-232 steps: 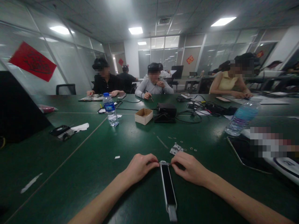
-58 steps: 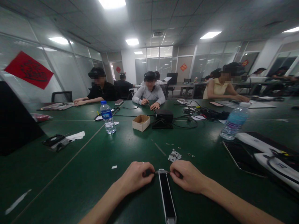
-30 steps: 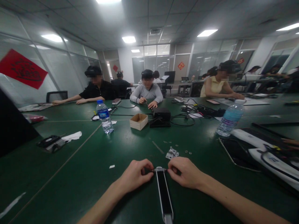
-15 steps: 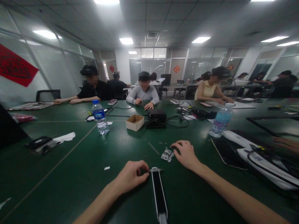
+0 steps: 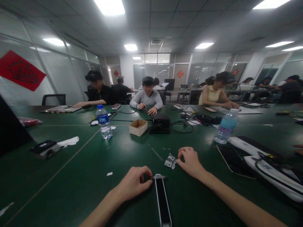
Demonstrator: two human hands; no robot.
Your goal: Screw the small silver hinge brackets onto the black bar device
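A long bar with a black face and silver edges [image 5: 163,201] lies in front of me, pointing away. A thin metal crosspiece [image 5: 160,177] runs across its far end. My left hand [image 5: 136,183] pinches the left tip of this crosspiece between thumb and forefinger. Just beyond, small silver metal brackets with holes [image 5: 170,161] lie together on the table. My right hand [image 5: 190,161] is at their right edge, thumb and forefinger curled together. Whether a bracket or some smaller piece is between those fingertips is too small to tell.
On the green table [image 5: 78,186] stand an open cardboard box [image 5: 138,128], a black device [image 5: 160,123] and two water bottles, left [image 5: 104,123] and right [image 5: 226,126]. A phone [image 5: 235,161] and white-black equipment [image 5: 272,173] lie right. Several people sit beyond.
My right forefinger has closed in toward the thumb beside the brackets. The left hand keeps its pinch on the crosspiece. The whole view has tilted slightly upward.
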